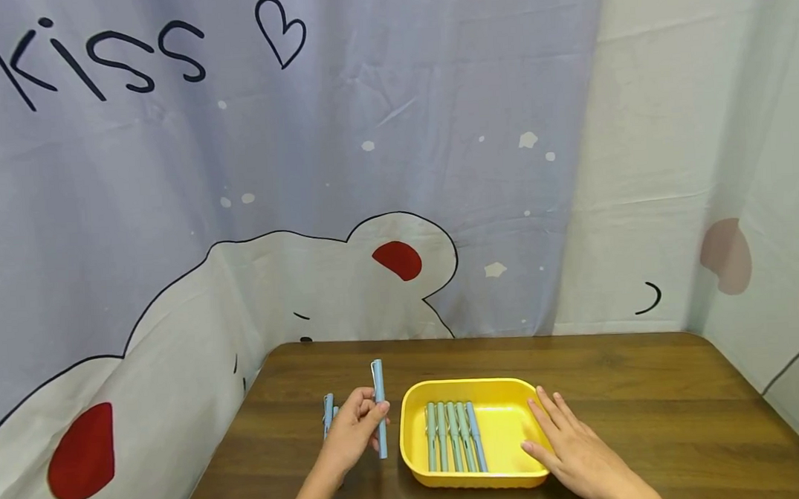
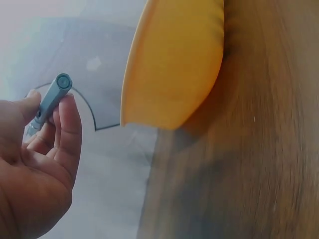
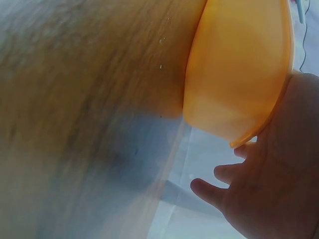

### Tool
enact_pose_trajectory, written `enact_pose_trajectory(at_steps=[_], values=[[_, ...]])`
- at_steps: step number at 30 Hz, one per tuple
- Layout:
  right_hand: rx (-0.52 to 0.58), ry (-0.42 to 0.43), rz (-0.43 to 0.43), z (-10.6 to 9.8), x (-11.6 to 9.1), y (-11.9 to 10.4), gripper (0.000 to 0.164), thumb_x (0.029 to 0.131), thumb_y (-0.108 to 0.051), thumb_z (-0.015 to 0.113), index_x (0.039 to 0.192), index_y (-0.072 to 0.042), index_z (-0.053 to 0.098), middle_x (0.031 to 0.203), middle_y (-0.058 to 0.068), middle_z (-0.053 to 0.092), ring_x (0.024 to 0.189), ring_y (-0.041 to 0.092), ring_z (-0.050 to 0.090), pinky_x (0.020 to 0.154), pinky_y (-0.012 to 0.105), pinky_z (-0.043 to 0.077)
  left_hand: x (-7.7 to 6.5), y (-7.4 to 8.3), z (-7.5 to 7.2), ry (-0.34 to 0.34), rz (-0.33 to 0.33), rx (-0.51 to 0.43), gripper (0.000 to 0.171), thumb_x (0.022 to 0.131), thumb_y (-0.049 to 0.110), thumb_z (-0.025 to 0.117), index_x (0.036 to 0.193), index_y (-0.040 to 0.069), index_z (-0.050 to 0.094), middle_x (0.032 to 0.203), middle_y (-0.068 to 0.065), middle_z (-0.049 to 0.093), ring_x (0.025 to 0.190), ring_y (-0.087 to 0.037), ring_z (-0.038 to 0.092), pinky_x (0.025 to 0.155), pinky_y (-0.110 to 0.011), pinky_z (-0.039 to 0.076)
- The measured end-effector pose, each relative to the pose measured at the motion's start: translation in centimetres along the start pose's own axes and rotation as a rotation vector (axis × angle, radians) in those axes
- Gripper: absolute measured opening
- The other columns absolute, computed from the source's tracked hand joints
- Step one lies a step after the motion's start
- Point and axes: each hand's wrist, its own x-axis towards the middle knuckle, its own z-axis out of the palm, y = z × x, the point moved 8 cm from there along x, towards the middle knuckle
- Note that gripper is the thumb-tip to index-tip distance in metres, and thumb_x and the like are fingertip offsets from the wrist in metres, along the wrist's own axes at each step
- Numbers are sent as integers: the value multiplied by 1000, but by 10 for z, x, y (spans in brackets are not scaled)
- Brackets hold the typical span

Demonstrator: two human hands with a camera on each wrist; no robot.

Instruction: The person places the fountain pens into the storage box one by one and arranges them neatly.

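Note:
A light blue pen (image 1: pixel 378 377) stands nearly upright between the thumb and fingers of my left hand (image 1: pixel 354 434), just left of the yellow tray (image 1: pixel 469 385). In the left wrist view the end of this pen (image 2: pixel 59 89) points toward the camera. Inside the tray, several green pens (image 1: pixel 443 437) lie side by side in its left half, with one blue pen (image 1: pixel 478 439) at their right. My right hand (image 1: pixel 576 450) rests on the tray's right rim, fingers straight and spread. The right wrist view shows that hand (image 3: pixel 279 169) against the tray's outer wall (image 3: pixel 239 64).
More blue pens (image 1: pixel 328 413) are left of my left hand, partly hidden behind it. Everything sits on a brown wooden table (image 1: pixel 647 402). A printed curtain (image 1: pixel 476 164) hangs along the table's back and sides.

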Motion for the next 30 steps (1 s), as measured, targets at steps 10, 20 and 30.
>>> enact_pose_trajectory(at_steps=[10, 20, 30], values=[[25, -23, 2, 1, 0, 0, 72, 102, -50, 54, 156, -4, 38, 165, 19, 25, 145, 49, 32, 97, 74, 41, 1, 2, 15, 32, -9, 55, 35, 103, 30, 60, 121, 1, 54, 85, -9, 65, 58, -13, 52, 53, -28, 51], [46, -26, -7, 1, 0, 0, 72, 103, -48, 55, 156, -1, 37, 164, 23, 23, 143, 52, 32, 99, 74, 39, 3, 11, 27, 60, -43, 36, 33, 99, 33, 66, 118, 7, 62, 94, -7, 69, 83, -21, 61, 71, -29, 51], [47, -7, -15, 1, 0, -2, 72, 102, -47, 56, 155, -1, 38, 164, 23, 25, 143, 51, 33, 97, 74, 41, 8, 25, 56, -27, -24, -33, 35, 94, 30, 74, 115, 3, 66, 99, -9, 72, 88, -15, 60, 75, -30, 51]])
